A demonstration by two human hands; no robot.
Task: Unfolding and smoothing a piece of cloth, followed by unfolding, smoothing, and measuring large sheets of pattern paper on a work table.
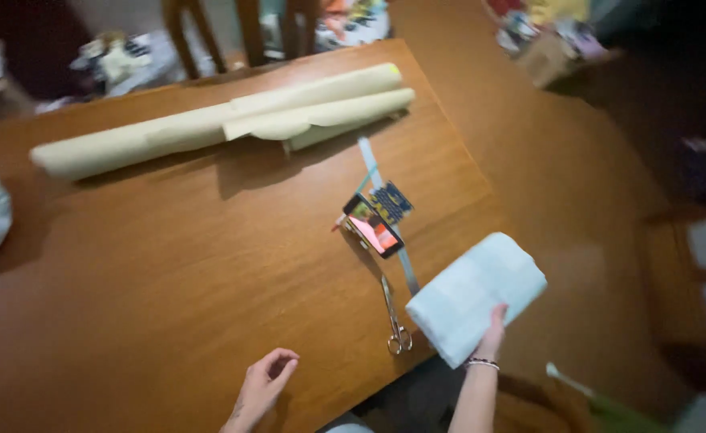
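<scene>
Head view: white bundle (473,293) in right grip (493,329)

My right hand (493,327) held a pale rectangular package (476,296) at the table's edge; a phone (373,226) glowed orange-red mid-table.

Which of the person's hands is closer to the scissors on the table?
Right. The right hand grips the white box just right of the scissors; the left hand hovers farther away, lower left.
</scene>
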